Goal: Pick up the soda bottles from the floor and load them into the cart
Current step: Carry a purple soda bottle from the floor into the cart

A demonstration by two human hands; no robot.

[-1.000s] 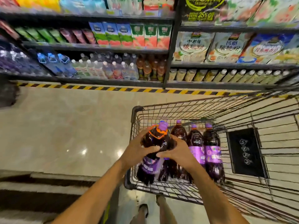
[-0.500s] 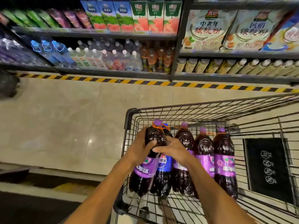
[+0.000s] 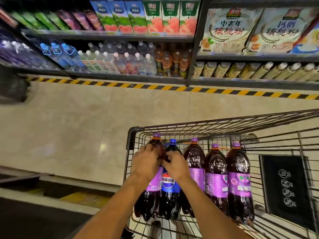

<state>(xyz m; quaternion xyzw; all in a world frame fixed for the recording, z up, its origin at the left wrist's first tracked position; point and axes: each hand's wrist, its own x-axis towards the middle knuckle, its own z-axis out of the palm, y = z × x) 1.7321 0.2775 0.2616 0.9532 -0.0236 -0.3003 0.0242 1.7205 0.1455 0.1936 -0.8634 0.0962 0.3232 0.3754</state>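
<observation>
The left hand (image 3: 145,163) has its fingers (image 3: 151,150) curled round the shoulder of a purple-capped soda bottle (image 3: 158,144). The right hand (image 3: 177,166) curls over the blue-capped cola bottle (image 3: 170,184) touching it. Both bottles stand upright at the left wall of the wire cart (image 3: 131,135), beside three more purple-label bottles (image 3: 215,171). They are large, full, glossy rigid plastic, so probably heavy and slick; the tapering shoulder or neck looks like the surest hold
</observation>
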